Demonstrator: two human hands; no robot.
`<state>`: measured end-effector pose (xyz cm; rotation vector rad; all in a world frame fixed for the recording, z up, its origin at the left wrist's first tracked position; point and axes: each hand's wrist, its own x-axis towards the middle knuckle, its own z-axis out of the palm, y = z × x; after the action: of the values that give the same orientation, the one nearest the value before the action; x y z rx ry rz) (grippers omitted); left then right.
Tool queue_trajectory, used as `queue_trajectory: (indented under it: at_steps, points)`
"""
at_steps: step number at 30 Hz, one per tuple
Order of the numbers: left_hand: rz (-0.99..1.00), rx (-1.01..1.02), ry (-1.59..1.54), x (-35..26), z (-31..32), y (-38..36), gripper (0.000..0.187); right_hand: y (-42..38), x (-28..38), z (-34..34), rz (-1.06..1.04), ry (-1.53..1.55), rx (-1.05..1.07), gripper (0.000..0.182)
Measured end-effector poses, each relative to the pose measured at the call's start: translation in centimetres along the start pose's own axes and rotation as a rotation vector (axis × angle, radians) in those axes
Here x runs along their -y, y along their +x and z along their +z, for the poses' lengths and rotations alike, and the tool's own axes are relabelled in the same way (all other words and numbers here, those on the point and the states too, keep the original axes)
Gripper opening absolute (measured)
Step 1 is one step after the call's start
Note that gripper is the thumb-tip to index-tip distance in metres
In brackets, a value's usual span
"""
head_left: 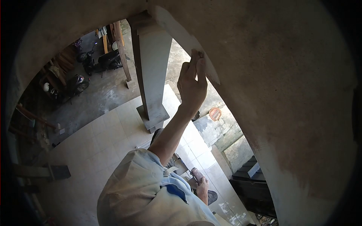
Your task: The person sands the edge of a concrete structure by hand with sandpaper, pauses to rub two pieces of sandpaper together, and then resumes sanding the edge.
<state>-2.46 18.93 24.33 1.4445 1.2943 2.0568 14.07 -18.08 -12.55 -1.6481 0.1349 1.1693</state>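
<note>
My left hand (193, 81) is raised against the underside edge of a brown wall (260, 86), beside a pale grey strip (175, 28) on it. Its fingers are bent and pressed together at the tips; whatever they hold, if anything, is hidden. Lower down, near my body, my right hand (203, 187) is closed round the lower end of a dusty, pinkish-grey oblong object (196, 174).
A pale pillar (154, 71) on a square base stands left of my raised arm, on a tiled floor (94, 132). Motorbikes (107, 60) and wooden posts (121, 49) are at the upper left. A black object (254, 190) lies at the lower right.
</note>
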Motion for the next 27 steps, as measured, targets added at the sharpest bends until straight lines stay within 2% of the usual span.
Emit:
queue_trajectory:
  at_steps: [2, 3, 6, 9, 13, 15, 17, 19, 21, 25, 27]
  points:
    - [-0.002, 0.045, -0.015, -0.4, -0.5, -2.7, 0.033, 0.4, -0.4, 0.1, 0.004, 0.047, -0.018, 0.026]
    - [0.080, 0.071, 0.015, -0.7, -0.9, -4.0, 0.033, 0.4, -0.1, 0.6, 0.007, 0.033, -0.021, 0.026]
    - [0.178, 0.099, 0.067, 0.7, -1.5, -3.3, 0.034, 0.3, 0.3, 0.8, 0.011, -0.013, -0.043, 0.028]
    - [0.097, 0.037, 0.056, 1.1, -1.2, 1.1, 0.031, -0.2, 0.9, 0.7, -0.029, -0.073, -0.001, 0.029]
    - [-0.022, 0.061, 0.051, -0.7, -1.0, -0.4, 0.032, 0.3, -0.1, 0.0, 0.000, -0.036, -0.042, 0.028]
    - [0.068, 0.132, 0.056, -0.9, -1.5, -4.3, 0.035, 0.6, -0.2, 0.2, 0.010, -0.024, -0.061, 0.027]
    - [0.195, 0.191, 0.091, -0.8, -2.5, -5.0, 0.038, 0.5, 0.7, 0.8, 0.024, -0.029, -0.036, 0.028]
    - [0.301, 0.118, 0.153, 0.3, -1.9, -3.7, 0.037, 0.2, 0.8, 0.7, 0.024, -0.047, -0.021, 0.029]
    - [0.190, 0.043, 0.131, 0.1, -1.5, -1.7, 0.031, 0.8, 0.1, -0.4, -0.014, -0.113, 0.013, 0.031]
    - [-0.040, 0.112, 0.160, -1.4, -1.0, -1.1, 0.030, 0.1, 0.5, 0.3, -0.003, -0.045, -0.010, 0.030]
    - [0.085, 0.111, 0.102, -1.7, -1.4, -4.0, 0.033, 0.5, -0.2, 0.0, 0.004, -0.016, 0.003, 0.029]
